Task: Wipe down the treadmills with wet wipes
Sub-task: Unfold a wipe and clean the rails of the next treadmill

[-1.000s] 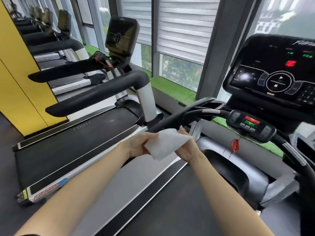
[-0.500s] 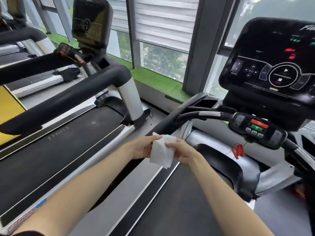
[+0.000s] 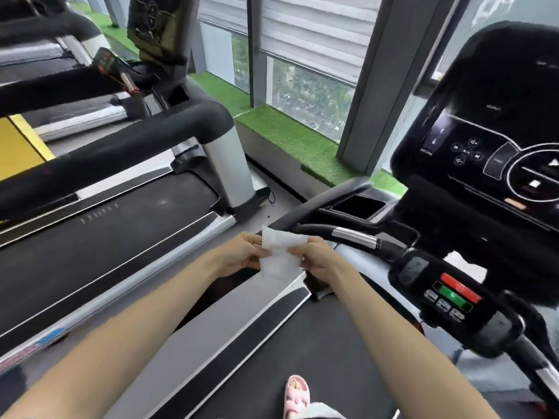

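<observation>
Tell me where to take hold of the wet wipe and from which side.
Probably across its broad middle, coming from the right: the wet wipe hangs limp and folded, pinched at its side edges by the left hand and right hand, its face free.

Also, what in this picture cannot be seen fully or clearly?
Head view, near treadmill's console: cut off by the right edge; labels blurred.
Head view, wet wipe: edges covered by the left hand and right hand.
Head view, pink slipper: rear covered by grey clothing at the bottom edge.
Head view, neighbouring treadmill's screen: motion-blurred, top cut off.
</observation>
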Demonstrator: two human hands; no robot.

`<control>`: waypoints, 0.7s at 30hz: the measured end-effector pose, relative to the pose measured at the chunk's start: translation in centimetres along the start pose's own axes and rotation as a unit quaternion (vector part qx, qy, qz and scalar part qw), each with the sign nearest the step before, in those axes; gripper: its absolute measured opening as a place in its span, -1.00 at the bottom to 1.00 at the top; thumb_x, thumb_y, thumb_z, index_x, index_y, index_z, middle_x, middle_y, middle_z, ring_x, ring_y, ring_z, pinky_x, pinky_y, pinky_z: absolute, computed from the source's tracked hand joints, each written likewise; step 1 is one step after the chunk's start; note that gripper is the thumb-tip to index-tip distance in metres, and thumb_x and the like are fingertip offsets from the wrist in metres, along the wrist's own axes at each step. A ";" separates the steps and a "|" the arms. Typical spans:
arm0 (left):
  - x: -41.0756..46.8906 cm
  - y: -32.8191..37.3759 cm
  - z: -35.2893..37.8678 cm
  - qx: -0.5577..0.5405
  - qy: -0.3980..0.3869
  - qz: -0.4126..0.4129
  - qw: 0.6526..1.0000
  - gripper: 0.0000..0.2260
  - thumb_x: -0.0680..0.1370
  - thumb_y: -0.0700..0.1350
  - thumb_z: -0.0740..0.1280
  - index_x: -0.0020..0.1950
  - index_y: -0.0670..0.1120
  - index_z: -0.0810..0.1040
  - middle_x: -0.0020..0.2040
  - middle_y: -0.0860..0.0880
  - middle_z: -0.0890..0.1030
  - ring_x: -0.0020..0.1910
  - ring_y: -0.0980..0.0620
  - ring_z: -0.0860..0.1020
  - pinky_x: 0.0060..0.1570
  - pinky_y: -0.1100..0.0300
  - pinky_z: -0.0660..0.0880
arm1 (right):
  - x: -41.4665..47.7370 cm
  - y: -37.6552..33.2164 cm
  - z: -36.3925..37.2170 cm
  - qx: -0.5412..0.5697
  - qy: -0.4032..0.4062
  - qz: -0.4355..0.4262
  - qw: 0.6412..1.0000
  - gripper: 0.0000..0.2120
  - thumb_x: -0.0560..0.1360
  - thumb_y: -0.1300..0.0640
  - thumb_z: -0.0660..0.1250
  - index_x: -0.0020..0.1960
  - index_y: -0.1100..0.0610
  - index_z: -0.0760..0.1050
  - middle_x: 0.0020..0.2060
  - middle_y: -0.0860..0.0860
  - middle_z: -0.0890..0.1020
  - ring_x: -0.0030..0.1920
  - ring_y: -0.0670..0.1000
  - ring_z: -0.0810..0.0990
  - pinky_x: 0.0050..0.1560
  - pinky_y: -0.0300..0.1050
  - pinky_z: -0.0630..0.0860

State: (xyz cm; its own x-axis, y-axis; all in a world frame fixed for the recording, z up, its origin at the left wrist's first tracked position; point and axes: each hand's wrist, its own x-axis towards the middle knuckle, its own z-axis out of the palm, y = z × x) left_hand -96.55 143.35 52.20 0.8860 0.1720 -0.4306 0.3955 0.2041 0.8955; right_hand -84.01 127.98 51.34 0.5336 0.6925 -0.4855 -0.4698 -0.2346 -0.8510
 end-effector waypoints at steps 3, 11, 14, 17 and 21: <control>1.9 0.9 0.9 0.016 0.053 0.008 0.998 -0.68 0.49 -0.51 0.17 -0.23 -0.25 0.66 -0.11 -0.20 0.63 -0.16 -0.10 0.60 -0.21 0.18 0.60 | 1.8 -1.3 -2.4 -0.032 -0.031 0.011 0.999 -0.70 0.41 0.58 0.19 -0.12 0.30 0.60 -0.29 0.02 0.67 -0.17 0.00 0.61 -0.30 -0.24 0.54; 4.8 1.4 1.0 0.086 0.083 0.006 0.993 -0.54 0.38 -0.56 0.03 -0.48 -0.15 0.54 -0.15 -0.26 0.51 -0.25 -0.12 0.52 -0.31 0.27 0.51 | 4.4 -2.7 -5.4 -0.036 -0.092 0.044 0.994 -0.63 0.46 0.39 0.06 -0.02 0.21 0.63 -0.17 0.09 0.66 -0.10 0.06 0.62 -0.03 -0.07 0.56; 5.8 2.6 1.4 0.126 0.059 0.010 0.990 -0.55 0.38 -0.53 0.07 -0.45 -0.11 0.57 -0.16 -0.28 0.52 -0.21 -0.14 0.50 -0.25 0.23 0.48 | 4.7 -3.1 -5.7 -0.113 -0.120 0.027 0.986 -0.81 0.55 0.22 0.24 0.08 0.15 0.60 -0.14 0.04 0.64 -0.11 -0.03 0.60 -0.09 -0.16 0.55; 6.3 3.4 1.7 0.140 0.058 0.013 0.988 -0.65 0.44 -0.48 0.14 -0.31 -0.18 0.63 -0.13 -0.32 0.60 -0.16 -0.14 0.56 -0.19 0.14 0.50 | 5.1 -3.1 -5.4 -0.227 -0.123 -0.012 0.966 -0.91 0.50 0.22 0.37 -0.03 0.19 0.63 -0.16 0.05 0.62 -0.13 -0.04 0.59 -0.14 -0.20 0.52; 6.7 4.1 2.3 0.085 0.112 0.027 0.990 -0.78 0.54 -0.32 0.22 0.02 -0.15 0.64 -0.08 -0.21 0.66 -0.18 -0.05 0.61 -0.23 0.10 0.53 | 5.7 -3.7 -4.8 -0.283 -0.019 -0.050 0.958 -0.89 0.44 0.25 0.39 -0.21 0.31 0.59 -0.33 0.08 0.51 -0.27 -0.01 0.49 -0.25 -0.14 0.45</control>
State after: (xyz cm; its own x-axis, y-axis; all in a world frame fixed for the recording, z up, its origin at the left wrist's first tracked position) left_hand -88.42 143.12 53.23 0.8388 0.3909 -0.3790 0.4009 0.0276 0.9157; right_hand -75.88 129.55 50.78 0.5256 0.7523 -0.3973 0.0447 -0.4908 -0.8701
